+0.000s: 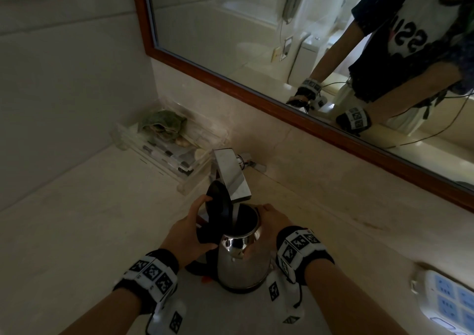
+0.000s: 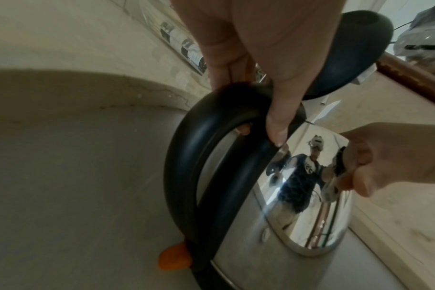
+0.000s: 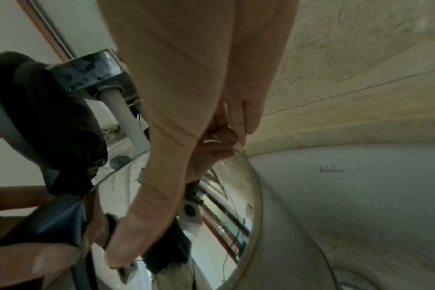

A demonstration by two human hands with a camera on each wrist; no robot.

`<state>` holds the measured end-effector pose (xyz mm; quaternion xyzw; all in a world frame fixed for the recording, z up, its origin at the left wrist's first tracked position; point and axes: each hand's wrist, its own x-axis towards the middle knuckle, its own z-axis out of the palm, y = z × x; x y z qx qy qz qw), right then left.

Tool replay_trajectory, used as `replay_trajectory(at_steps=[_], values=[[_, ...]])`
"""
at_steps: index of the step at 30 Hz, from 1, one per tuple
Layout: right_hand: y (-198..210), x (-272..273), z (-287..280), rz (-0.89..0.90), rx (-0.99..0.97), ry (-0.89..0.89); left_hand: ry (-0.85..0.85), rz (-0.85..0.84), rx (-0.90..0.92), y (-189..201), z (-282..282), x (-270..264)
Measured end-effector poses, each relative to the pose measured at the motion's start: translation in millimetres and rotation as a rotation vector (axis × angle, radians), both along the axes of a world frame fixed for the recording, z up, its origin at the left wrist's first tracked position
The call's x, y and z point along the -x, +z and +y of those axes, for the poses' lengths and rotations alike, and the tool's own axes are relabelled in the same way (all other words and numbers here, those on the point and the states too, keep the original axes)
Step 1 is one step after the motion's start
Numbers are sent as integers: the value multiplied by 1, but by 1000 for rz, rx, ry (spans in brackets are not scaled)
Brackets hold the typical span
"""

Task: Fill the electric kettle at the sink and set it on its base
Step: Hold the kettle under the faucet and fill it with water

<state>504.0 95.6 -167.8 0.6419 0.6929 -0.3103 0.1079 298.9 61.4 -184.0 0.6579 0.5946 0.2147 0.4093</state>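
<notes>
A steel electric kettle [image 1: 241,265] stands in the sink basin [image 2: 75,176] under the chrome faucet [image 1: 232,175]. Its black lid [image 1: 219,201] is tipped up, and a water stream [image 1: 236,216] runs into the open top. My left hand [image 1: 189,234] grips the black handle [image 2: 186,166], one finger up against the lid. My right hand [image 1: 274,222] cups the kettle's upper right side, thumb down the shiny wall [image 3: 162,196] and fingers by the rim. An orange switch [image 2: 173,259] shows at the handle's foot. The base is not in view.
A clear tray [image 1: 164,150] of toiletries with a green cloth sits on the counter behind and left of the faucet. A wood-framed mirror [image 1: 230,83] runs along the back wall. A white power strip [image 1: 451,301] lies on the counter at the right.
</notes>
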Motion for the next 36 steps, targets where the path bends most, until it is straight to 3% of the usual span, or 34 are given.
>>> replay_trajectory(at_steps=[36], values=[[4,1,2,-62,24,31,14,-53,49,0,-3,-1]])
